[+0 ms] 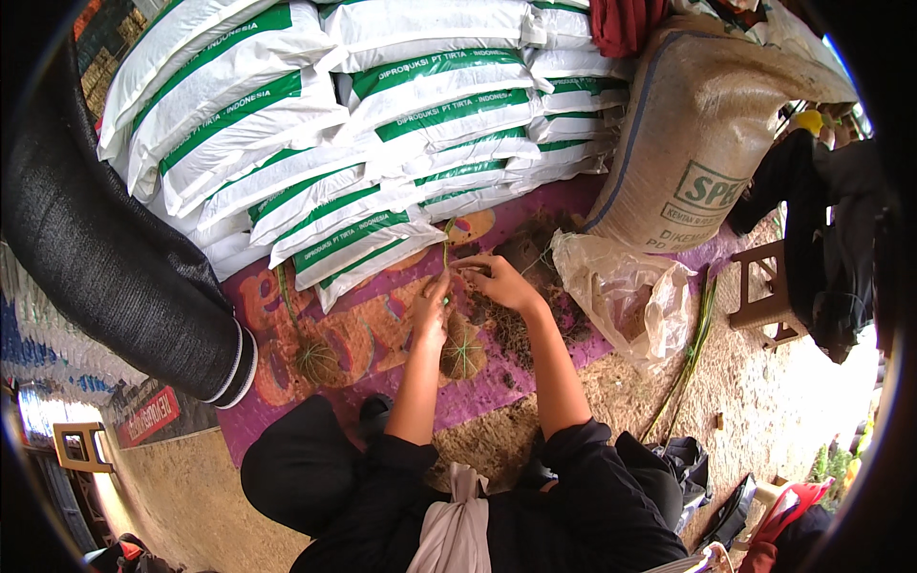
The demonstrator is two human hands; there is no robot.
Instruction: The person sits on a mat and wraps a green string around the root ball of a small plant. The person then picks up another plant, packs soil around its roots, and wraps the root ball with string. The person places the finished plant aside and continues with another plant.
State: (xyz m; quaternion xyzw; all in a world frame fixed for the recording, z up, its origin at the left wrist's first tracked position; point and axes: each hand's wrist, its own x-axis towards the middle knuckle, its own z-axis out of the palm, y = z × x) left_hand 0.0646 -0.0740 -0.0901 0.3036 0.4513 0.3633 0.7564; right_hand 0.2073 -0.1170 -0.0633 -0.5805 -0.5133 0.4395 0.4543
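Note:
My left hand (432, 313) is closed round a thin green plant stem (446, 241), whose tip rises past my fingers. A round brown root ball (464, 355) with pale strings crossing over it sits just beside my left wrist, on a purple printed sheet (401, 396). My right hand (501, 284) reaches in from the other side, its bent fingers slightly apart close to the left fingertips; nothing shows between them. Farther left lies a second string-wrapped ball (316, 363) with a long stem (287, 296). Dark soil and fibrous roots (511, 334) are spread under my right forearm.
White and green sacks (444, 119) are stacked at the back. A large tan sack (702, 134) and a clear plastic bag (626, 296) stand at the right, beside long green stalks (690, 358) and a brown stool (764, 294). A black roll (115, 229) leans at the left.

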